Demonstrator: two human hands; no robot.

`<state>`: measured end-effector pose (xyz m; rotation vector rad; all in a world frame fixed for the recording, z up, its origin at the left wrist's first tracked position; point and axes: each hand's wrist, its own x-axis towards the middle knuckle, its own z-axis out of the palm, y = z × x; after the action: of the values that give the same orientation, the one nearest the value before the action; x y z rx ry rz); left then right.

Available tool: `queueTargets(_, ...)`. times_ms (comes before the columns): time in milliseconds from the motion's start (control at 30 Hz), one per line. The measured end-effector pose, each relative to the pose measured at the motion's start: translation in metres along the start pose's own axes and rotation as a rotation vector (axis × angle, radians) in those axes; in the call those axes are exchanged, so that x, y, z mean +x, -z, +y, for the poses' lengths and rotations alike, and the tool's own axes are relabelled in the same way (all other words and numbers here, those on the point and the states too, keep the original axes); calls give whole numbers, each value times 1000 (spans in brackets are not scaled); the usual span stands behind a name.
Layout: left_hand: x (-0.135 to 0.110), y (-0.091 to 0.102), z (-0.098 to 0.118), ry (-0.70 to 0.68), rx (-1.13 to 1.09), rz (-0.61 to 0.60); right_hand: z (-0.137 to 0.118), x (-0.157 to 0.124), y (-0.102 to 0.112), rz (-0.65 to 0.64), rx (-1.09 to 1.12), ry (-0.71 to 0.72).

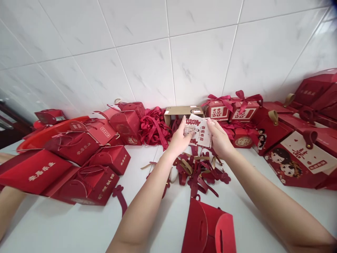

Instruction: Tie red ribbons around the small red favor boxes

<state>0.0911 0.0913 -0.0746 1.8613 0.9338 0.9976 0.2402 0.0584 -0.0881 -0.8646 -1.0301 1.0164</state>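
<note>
My left hand [181, 136] and my right hand [220, 140] grip a small white packet [201, 130] from its two sides. It is printed with red characters and a line-drawn figure; whether it is a flat card or a thin box I cannot tell. Below it lies a loose heap of dark red and tan straps [197, 172] with small metal studs. Just behind my hands stands a brown cardboard box [173, 111]. Closest to me is a red gift box [210, 228] with slotted flaps, between my forearms.
Red gift boxes [105, 182] and an orange-red basin [50, 131] fill the left, where another person's arm [9, 207] shows. A pile of red ribbons [155, 128] lies centre-left. Ribboned boxes [243, 110] and larger boxes [297, 158] stand at right. A tiled wall [200, 63] rises behind.
</note>
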Motion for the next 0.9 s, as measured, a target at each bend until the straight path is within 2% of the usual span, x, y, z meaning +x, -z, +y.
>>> queueTargets(133,-7,-5,9,-3,227,-37,-12,-2,-4,-27,-55,72)
queueTargets(333,-11,-23,8,-130,147,60,-12,0,-1,81,-59,201)
queueTargets(433,-14,-22,10,-189,304,52,-8,1,0,72,-109,169)
queueTargets(533,-17,-18,14,-343,697,14,-6,1,0,23,-159,103)
queueTargets(600,-17,-17,15,-439,882,-9,-8,-1,0,-16,-196,87)
queueTargets(767,-13,-19,10,-488,1008,38,-17,-7,-2,-120,-380,53)
queueTargets(900,-12,-21,8,-506,1009,12,-19,-9,-4,-109,-481,46)
